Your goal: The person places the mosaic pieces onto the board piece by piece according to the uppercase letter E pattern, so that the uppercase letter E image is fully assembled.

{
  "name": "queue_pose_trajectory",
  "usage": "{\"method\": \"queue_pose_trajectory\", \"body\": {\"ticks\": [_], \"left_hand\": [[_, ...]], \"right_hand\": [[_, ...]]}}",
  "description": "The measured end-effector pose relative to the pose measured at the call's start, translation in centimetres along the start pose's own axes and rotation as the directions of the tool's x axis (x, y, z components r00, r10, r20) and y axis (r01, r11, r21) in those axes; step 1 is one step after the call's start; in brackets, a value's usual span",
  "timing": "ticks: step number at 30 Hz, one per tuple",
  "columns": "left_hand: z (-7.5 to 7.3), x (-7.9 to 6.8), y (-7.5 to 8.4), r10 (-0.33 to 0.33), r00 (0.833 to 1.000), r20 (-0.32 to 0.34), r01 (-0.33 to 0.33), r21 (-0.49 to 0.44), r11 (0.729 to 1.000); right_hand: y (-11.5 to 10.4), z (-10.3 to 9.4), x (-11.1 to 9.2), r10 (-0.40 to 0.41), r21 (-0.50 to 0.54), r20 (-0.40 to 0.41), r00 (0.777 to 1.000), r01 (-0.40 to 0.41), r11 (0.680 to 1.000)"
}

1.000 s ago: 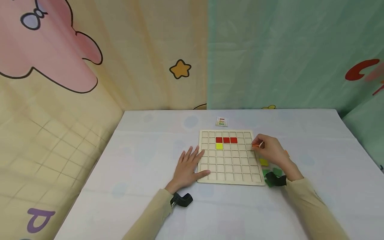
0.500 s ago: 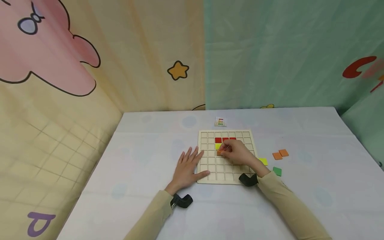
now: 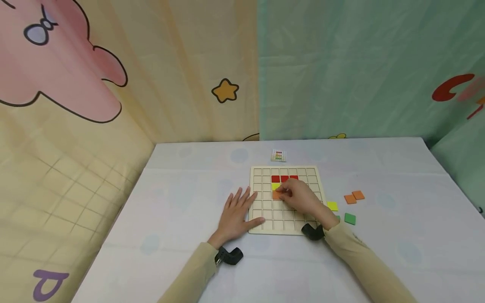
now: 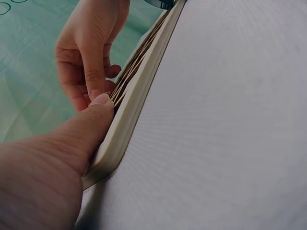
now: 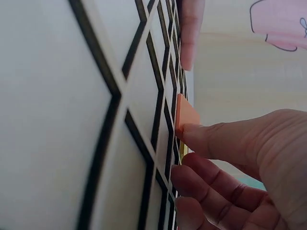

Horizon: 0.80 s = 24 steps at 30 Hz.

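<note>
A wooden grid board (image 3: 299, 214) lies on the table, with red tiles (image 3: 284, 179) in a row near its far side. Below the leftmost red one sits a yellow tile (image 3: 275, 185). My right hand (image 3: 301, 197) pinches an orange tile (image 3: 277, 195) between thumb and fingers, just below the yellow one. In the right wrist view this orange tile (image 5: 187, 115) stands tilted against the grid. With its fingers spread, my left hand (image 3: 235, 216) rests across the board's left edge; its thumb (image 4: 98, 112) lies on the rim in the left wrist view.
Right of the board lie two orange tiles (image 3: 354, 197), a yellow tile (image 3: 332, 206) and a green tile (image 3: 350, 219); another green one is partly hidden by the right wrist. A small pattern card (image 3: 278, 155) lies beyond the board. Printed curtains (image 3: 182, 75) stand behind the table.
My right hand has carried the orange tile from the board's right edge leftward to the spot below the yellow tile, then lowered it slightly. My left hand has stayed in place.
</note>
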<state>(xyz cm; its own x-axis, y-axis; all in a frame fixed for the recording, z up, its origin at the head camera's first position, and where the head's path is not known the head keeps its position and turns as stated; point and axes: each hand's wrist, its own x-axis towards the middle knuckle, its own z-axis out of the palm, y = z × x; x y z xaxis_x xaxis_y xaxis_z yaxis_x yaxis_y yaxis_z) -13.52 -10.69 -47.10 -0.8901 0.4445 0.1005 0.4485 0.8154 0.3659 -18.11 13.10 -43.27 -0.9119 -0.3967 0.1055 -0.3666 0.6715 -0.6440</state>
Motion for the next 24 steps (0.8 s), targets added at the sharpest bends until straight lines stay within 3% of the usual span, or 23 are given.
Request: {"method": "queue_pose_trajectory", "body": {"ticks": [13, 24], "left_hand": [[0.1, 0.0, 0.0, -0.002, 1.000, -0.001, 0.002, -0.001, 1.000], [0.2, -0.1, -0.1, 0.008, 1.000, -0.019, -0.008, 0.001, 1.000]], "right_hand": [[0.1, 0.1, -0.3, -0.015, -0.058, 0.011, 1.000, 0.015, 0.998], [0.8, -2.0, -2.5, -0.149, 0.016, 0.129, 0.980, 0.148, 0.989]]}}
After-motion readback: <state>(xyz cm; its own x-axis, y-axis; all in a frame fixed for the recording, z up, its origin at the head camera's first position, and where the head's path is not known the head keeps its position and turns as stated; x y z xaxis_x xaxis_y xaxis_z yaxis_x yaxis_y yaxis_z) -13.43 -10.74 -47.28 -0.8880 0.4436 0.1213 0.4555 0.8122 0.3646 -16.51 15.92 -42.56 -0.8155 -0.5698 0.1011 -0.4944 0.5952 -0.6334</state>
